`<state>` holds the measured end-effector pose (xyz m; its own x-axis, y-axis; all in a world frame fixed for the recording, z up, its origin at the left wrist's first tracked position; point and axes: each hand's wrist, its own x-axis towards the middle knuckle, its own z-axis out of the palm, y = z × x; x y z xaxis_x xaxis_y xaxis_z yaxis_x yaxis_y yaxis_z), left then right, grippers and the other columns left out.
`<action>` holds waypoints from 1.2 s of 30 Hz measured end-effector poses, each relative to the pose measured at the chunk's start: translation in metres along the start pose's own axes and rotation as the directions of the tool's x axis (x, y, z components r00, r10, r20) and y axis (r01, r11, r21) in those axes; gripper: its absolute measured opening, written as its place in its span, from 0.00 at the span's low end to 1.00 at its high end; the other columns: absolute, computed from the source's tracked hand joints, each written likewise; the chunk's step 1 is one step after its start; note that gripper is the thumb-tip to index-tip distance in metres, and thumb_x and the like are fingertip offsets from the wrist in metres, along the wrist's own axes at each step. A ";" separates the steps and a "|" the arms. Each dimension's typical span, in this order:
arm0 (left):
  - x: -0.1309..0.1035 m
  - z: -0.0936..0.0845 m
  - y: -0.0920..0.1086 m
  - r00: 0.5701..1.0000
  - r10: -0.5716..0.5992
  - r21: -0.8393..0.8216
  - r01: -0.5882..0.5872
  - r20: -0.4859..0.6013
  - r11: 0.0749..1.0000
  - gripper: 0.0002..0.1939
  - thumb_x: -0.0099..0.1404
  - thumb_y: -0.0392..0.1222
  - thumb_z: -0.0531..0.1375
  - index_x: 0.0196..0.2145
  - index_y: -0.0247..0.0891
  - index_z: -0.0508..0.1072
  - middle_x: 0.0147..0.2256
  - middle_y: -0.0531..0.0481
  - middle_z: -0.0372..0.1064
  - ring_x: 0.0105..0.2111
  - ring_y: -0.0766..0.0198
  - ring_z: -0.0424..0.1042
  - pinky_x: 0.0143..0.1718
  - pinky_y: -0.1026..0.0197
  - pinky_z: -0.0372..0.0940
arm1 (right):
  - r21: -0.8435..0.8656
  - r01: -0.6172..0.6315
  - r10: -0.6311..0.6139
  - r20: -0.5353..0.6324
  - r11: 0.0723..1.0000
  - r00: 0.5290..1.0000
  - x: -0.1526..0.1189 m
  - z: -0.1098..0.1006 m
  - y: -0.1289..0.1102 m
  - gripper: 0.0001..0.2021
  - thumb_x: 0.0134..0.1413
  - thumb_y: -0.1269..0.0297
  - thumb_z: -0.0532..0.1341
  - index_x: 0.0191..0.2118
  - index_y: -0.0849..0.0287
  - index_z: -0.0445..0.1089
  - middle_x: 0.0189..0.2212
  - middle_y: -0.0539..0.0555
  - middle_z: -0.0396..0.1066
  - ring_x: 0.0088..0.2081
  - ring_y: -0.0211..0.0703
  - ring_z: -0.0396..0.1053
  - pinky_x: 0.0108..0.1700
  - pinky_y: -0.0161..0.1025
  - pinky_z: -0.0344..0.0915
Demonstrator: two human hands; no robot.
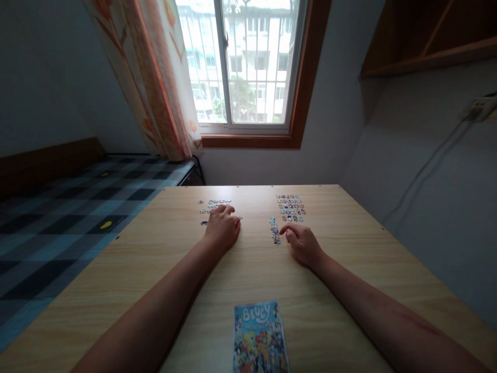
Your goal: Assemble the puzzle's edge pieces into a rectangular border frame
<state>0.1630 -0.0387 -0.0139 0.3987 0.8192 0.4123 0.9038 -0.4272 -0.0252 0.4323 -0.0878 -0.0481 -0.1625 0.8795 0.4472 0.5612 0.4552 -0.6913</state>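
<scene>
My left hand (pixel 223 226) lies palm down at the loose jigsaw pieces (pixel 219 202) on the left, its fingers bent and apart. A small puzzle piece (pixel 240 218) shows beside its thumb; the hand covers part of the group. My right hand (pixel 303 243) has its index finger stretched toward a narrow upright strip of puzzle pieces (pixel 275 231), the fingertip beside the strip's right edge. The other fingers are curled, and nothing shows in them. Beyond this hand lie several rows of jigsaw pieces (pixel 291 207). A dark piece (pixel 204 223) sits left of my left hand.
On the wooden table (pixel 248 269), a colourful "Bluey" picture sheet or box (pixel 260 336) lies near my body. A bed with a checked cover (pixel 97 207) stands to the left. Behind the table are a curtain (pixel 155 77) and a barred window (pixel 256 67).
</scene>
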 end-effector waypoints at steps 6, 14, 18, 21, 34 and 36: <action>0.003 -0.009 0.015 0.934 0.327 -0.293 -0.276 0.142 0.915 0.10 0.67 0.44 0.59 0.36 0.50 0.83 0.44 0.48 0.75 0.45 0.55 0.67 0.48 0.52 0.62 | -0.022 -0.032 0.031 -0.065 0.999 0.997 0.001 0.000 0.000 0.15 0.59 0.64 0.50 0.34 0.57 0.74 0.22 0.50 0.68 0.27 0.41 0.66 0.32 0.36 0.58; 0.002 -0.017 0.039 0.823 0.499 -0.537 -0.300 0.271 0.788 0.07 0.59 0.40 0.65 0.34 0.52 0.83 0.37 0.54 0.78 0.38 0.61 0.72 0.44 0.59 0.64 | -0.051 0.017 -0.020 -0.070 0.999 0.997 0.003 0.002 0.002 0.14 0.58 0.67 0.51 0.33 0.57 0.75 0.31 0.53 0.75 0.38 0.46 0.70 0.43 0.40 0.61; -0.002 -0.017 0.050 0.809 0.522 -0.525 -0.331 0.269 0.784 0.08 0.60 0.41 0.64 0.35 0.52 0.83 0.39 0.54 0.78 0.39 0.61 0.73 0.42 0.59 0.65 | -0.061 0.068 -0.071 -0.046 0.996 0.996 0.004 0.003 0.004 0.15 0.58 0.69 0.51 0.31 0.57 0.76 0.34 0.55 0.75 0.42 0.47 0.69 0.49 0.43 0.61; -0.006 -0.017 0.059 0.845 0.470 -0.471 -0.316 0.254 0.823 0.09 0.61 0.43 0.63 0.37 0.50 0.82 0.39 0.53 0.78 0.38 0.61 0.73 0.41 0.59 0.65 | -0.076 0.088 -0.091 -0.045 0.993 0.995 0.004 0.002 0.005 0.16 0.57 0.70 0.51 0.30 0.57 0.77 0.33 0.55 0.75 0.42 0.47 0.68 0.50 0.43 0.60; -0.013 -0.012 0.078 0.917 0.313 -0.351 -0.216 0.247 0.911 0.09 0.62 0.44 0.60 0.33 0.47 0.82 0.37 0.52 0.78 0.36 0.59 0.73 0.40 0.57 0.67 | -0.106 0.092 -0.092 0.001 0.990 0.996 0.005 0.003 0.004 0.16 0.56 0.72 0.53 0.28 0.56 0.79 0.32 0.54 0.74 0.41 0.47 0.67 0.48 0.44 0.60; -0.014 -0.013 0.080 0.920 0.306 -0.342 -0.213 0.245 0.915 0.09 0.62 0.43 0.59 0.33 0.46 0.81 0.37 0.51 0.77 0.36 0.59 0.73 0.41 0.57 0.67 | -0.113 0.095 -0.095 0.009 0.989 0.995 0.005 0.003 0.004 0.16 0.56 0.73 0.54 0.28 0.56 0.79 0.32 0.54 0.74 0.40 0.46 0.67 0.48 0.43 0.60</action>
<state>0.2280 -0.0889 -0.0098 0.6814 0.7166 0.1488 0.6889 -0.6966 0.2003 0.4312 -0.0808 -0.0504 -0.2221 0.8338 0.5055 0.6314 0.5180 -0.5770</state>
